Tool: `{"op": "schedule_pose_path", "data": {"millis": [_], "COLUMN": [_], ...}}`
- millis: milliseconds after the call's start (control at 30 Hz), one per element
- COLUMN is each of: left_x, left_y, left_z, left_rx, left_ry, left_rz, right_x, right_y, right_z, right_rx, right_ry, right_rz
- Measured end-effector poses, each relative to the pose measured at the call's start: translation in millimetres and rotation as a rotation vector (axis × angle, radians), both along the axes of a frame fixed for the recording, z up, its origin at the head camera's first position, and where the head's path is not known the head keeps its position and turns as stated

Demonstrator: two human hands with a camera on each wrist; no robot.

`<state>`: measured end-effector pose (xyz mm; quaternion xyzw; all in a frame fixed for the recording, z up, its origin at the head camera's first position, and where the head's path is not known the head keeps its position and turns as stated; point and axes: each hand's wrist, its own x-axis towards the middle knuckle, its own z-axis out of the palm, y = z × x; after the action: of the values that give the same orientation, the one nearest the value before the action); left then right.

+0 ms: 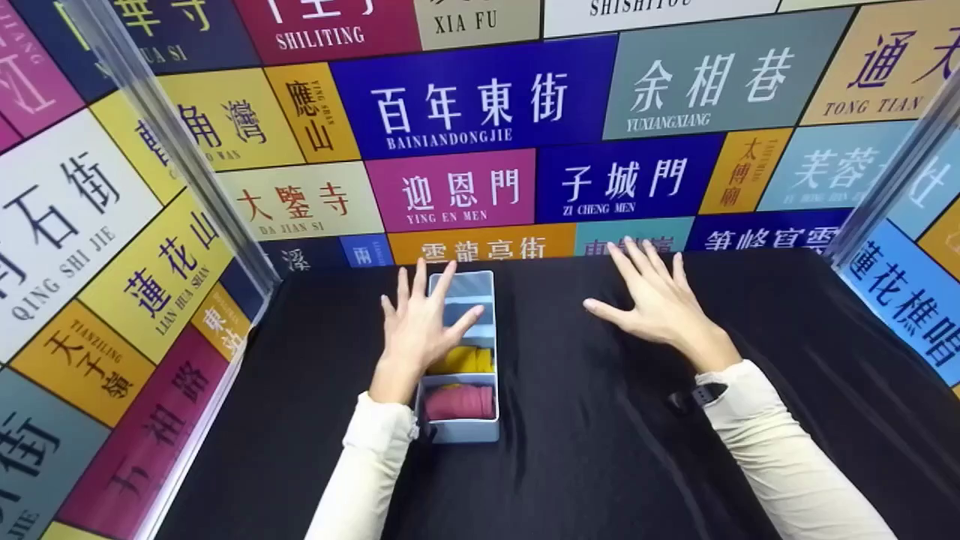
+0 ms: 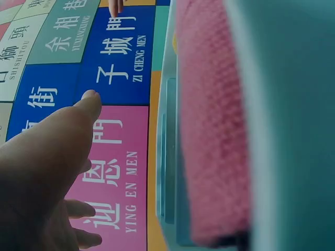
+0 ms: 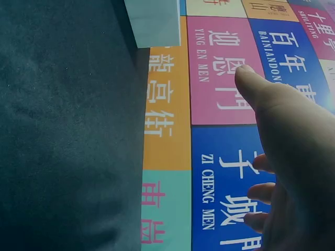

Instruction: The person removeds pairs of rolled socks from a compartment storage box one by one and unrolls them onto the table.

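A long light-blue divided box (image 1: 466, 431) stands on the black-covered table, its compartments running away from me. The nearest compartment holds a rolled pink cloth (image 1: 459, 403) with a bit of yellow behind it. One compartment farther back lies a folded yellow cloth (image 1: 472, 360). My left hand (image 1: 421, 322), fingers spread, overlaps the box's left side in the head view and holds nothing. In the left wrist view the pink cloth (image 2: 212, 120) shows a knobbly weave. To the right of the box, over the black cover, my right hand (image 1: 660, 304) is spread with nothing in it.
Black fabric (image 1: 570, 465) with soft creases covers the table. A wall of coloured street-name panels (image 1: 472, 97) rises behind the far edge, and similar panels flank both sides. Clear upright corner strips (image 1: 187, 150) stand at the left and right. A dark wristband (image 1: 709, 393) circles the right wrist.
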<state>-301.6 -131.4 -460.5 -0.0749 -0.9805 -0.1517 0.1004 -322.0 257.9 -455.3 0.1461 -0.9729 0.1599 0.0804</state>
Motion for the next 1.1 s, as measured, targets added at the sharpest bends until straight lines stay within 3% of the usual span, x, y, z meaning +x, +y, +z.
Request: {"op": "schedule_pose_path", "data": {"millis": [300,533,767,1100], "left_x": [0.6,3.8,6.6,9.1], "left_y": [-8.7,-15.0,-22.4,-26.8], "left_z": [-12.6,-28.0,-44.5,-57.5], "left_rx": [0.054,0.089,0.137,0.266], "left_ry": [0.028,0.064,0.029,-0.02], "left_rz": [-0.006,0.005,0.025,0.052], "right_x": [7.7,19.0,31.1,49.2], "right_y": [-6,-19,-32,-51], "right_z": [6.0,11.7,18.3,22.6], "right_rx": [-0.041,-0.056,-0.06,-0.167], "right_ry": [0.073,0.182,0.293,0.356], "right_rz": [0.028,0.087,0.155,0.228]}}
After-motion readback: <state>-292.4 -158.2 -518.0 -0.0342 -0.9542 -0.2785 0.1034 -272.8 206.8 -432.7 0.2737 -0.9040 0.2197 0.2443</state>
